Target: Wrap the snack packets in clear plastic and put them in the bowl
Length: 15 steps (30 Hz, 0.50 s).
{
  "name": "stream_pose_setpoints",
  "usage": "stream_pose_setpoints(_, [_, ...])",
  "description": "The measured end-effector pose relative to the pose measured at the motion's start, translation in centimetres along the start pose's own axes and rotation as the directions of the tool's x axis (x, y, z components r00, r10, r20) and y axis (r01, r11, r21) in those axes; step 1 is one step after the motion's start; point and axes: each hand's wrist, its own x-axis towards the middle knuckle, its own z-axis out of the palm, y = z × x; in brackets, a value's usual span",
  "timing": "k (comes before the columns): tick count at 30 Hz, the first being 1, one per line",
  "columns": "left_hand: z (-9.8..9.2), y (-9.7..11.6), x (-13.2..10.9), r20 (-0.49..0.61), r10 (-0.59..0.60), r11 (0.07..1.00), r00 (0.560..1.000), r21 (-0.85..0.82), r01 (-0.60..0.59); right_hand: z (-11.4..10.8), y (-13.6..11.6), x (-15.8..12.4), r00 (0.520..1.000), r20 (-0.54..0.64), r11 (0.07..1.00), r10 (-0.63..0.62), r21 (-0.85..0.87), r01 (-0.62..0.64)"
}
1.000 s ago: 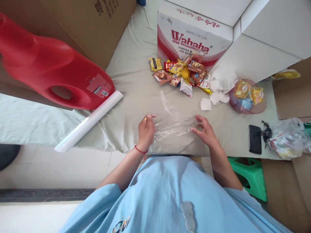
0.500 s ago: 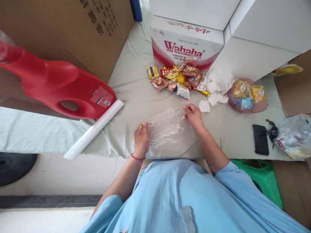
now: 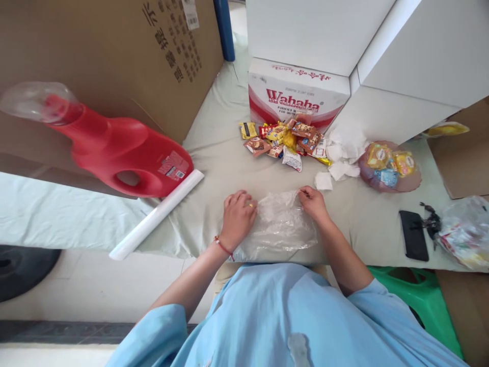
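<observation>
A clear plastic bag (image 3: pixel 282 221) lies crumpled between my hands, near the front edge of the cloth-covered surface. My right hand (image 3: pixel 314 204) pinches its upper right corner. At the bag's left edge, my left hand (image 3: pixel 240 218) is turned back upward with its fingers curled onto the film; its fingertips are partly hidden. Beyond the hands, several wrapped snacks (image 3: pixel 288 140) are heaped against a white and red Wahaha carton (image 3: pixel 298 89). White crumpled tissues (image 3: pixel 346 145) sit to their right.
On the left lie a red detergent bottle (image 3: pixel 133 148) and a white roll (image 3: pixel 156 215), beside a large brown carton (image 3: pixel 114 66). To the right are a pinkish bowl (image 3: pixel 408 181) of wrapped snacks, a black phone (image 3: pixel 414 235), keys (image 3: pixel 431 221) and a filled plastic bag (image 3: pixel 466 232). A green stool (image 3: pixel 431 300) stands below.
My left hand has moved right and forward and rolled over, back up. The bag, stretched between both hands before, is now slacker. My right hand keeps its corner; the view has tilted up slightly.
</observation>
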Motion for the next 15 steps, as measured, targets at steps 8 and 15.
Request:
stream_pose_setpoints(8, [1.9, -2.6, 3.3, -0.043, -0.486, 0.848, 0.873, -0.266, 0.459, -1.6, 1.7, -0.9, 0.997, 0.002, 0.996, 0.073, 0.042, -0.073])
stream_pose_setpoints(15, [3.9, -2.3, 1.7, -0.474, -0.188, 0.969, 0.86, 0.055, 0.242, -1.0, 2.3, -1.0, 0.998, -0.02, 0.998, 0.053, -0.017, -0.053])
